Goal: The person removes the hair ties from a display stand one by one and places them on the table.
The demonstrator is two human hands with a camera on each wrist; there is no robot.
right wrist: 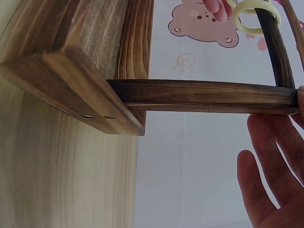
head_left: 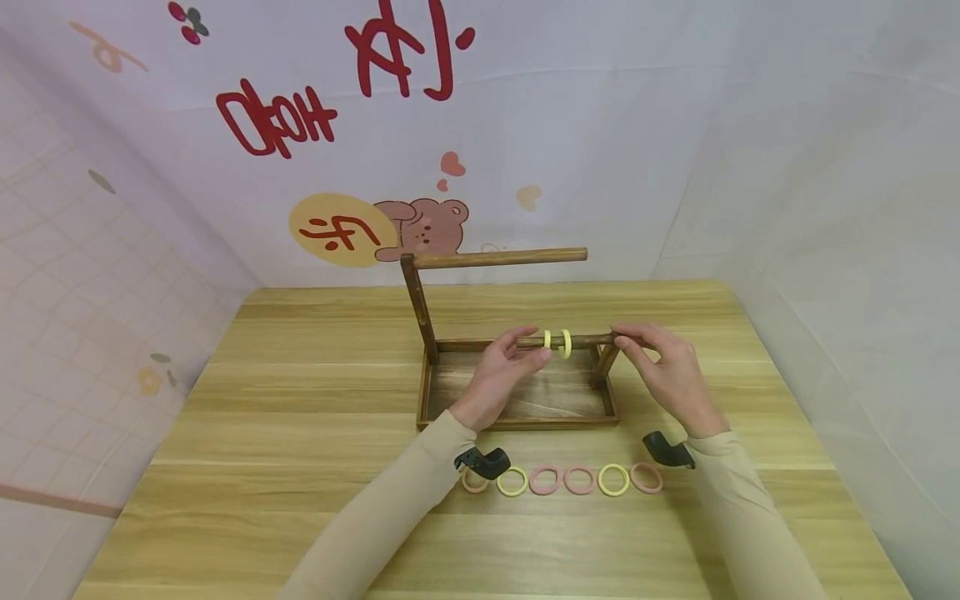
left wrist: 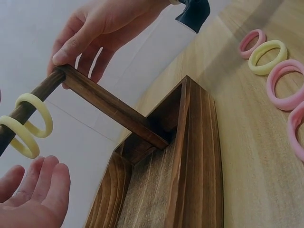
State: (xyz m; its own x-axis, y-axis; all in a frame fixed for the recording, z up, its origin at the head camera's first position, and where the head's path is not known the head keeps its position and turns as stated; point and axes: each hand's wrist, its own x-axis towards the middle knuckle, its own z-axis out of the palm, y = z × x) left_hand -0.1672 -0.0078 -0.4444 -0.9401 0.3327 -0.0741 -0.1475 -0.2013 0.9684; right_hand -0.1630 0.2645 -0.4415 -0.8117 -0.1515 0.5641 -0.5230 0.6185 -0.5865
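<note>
A dark wooden rack (head_left: pixel 517 423) has a tray base and two horizontal rods on posts. Two pale yellow rings (left wrist: pixel 40 114) hang around its lower rod (head_left: pixel 588 341). My left hand (head_left: pixel 498 375) is beside the rod's free end, fingers spread and apart from the rings in the left wrist view; part of the hand is cut off there. With thumb and fingers, my right hand (head_left: pixel 671 375) grips the corner where the lower rod meets its short post (right wrist: pixel 204 96). In the right wrist view, some fingers (right wrist: pixel 270 156) of that hand stand straight below the post.
In front of the rack, several pink, yellow and tan rings lie in a row on the wood-grain table (head_left: pixel 300 467), including a yellow ring (head_left: pixel 627 484). The upper rod (head_left: pixel 502 258) extends above the tray from a tall post (head_left: pixel 420 308). A printed cloth wall stands behind.
</note>
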